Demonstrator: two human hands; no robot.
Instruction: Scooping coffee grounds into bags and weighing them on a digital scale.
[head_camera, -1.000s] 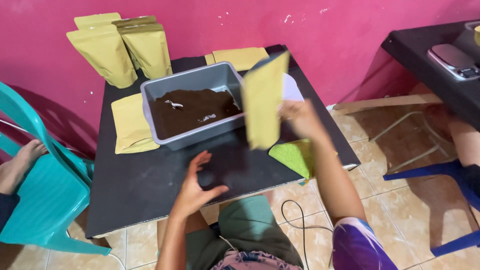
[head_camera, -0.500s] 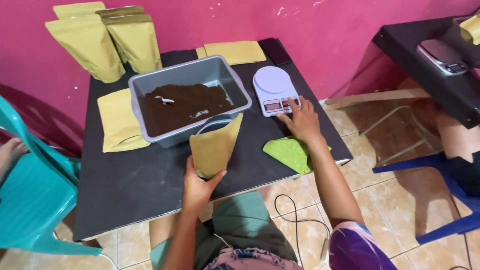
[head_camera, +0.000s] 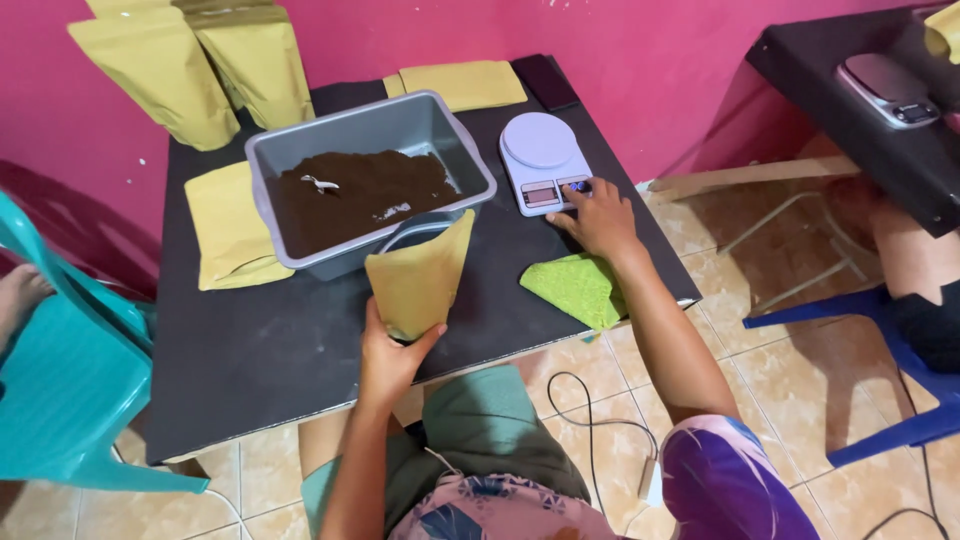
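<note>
My left hand (head_camera: 388, 355) grips the bottom of an open yellow paper pouch (head_camera: 420, 275), held upright just in front of the grey tub (head_camera: 290, 140). The tub holds dark brown powder (head_camera: 355, 195) with a small white scoop lying in it. My right hand (head_camera: 600, 215) rests on the front of a small white kitchen scale (head_camera: 540, 155), a fingertip on its buttons. A green cloth (head_camera: 575, 288) lies on the black table (head_camera: 250, 350) just below that hand.
Flat yellow pouches (head_camera: 225, 225) lie left of the tub and more (head_camera: 465, 83) behind it; filled pouches (head_camera: 165, 70) stand against the pink wall. A teal plastic chair (head_camera: 60, 370) is at left. At right, another black table (head_camera: 870, 110) with a second scale, and a person's leg on a blue chair (head_camera: 880, 350).
The pouch went from my right hand to my left and came down in front of the tub. My right hand moved onto the scale's buttons and stays there.
</note>
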